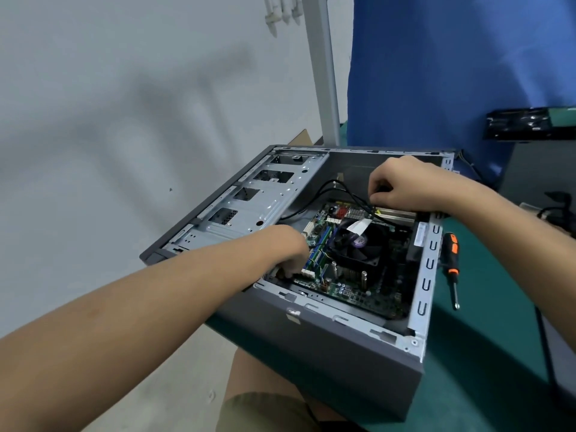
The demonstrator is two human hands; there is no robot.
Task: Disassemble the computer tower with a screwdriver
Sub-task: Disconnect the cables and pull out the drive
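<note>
Lying on its side with the open face up, the computer tower (327, 353) sits on the green bench (486, 353) in the head view, and its 9 o'clock corner juts out past the bench edge. Inside, the silver drive cage (249, 207) fills the 10 o'clock part of the case. The green motherboard (349, 288) lies toward 5 o'clock, with a black cooler fan (358, 244) on top of it.

The left hand (286, 247) reaches in from 8 o'clock and comes down at the board's near-left edge, beside a white connector (307, 272). Its fingers are curled downward. I cannot tell whether that grip is closed on anything, since the fingertips are hidden behind the hand.

The right hand (402, 185) comes in from 3 o'clock to the far side of the case, at 1 o'clock from the fan. Its grip is closed, thumb and fingers pinching the black cables (343, 188) that loop across toward the cage.

The screwdriver (452, 263), with a black and orange handle, lies on the bench just beside the tower's 3 o'clock wall. Neither hand touches it, and its tip points toward 6 o'clock.

A blue cloth (452, 73) hangs behind the tower at 12 o'clock, with a white post (324, 73) to its left.
</note>
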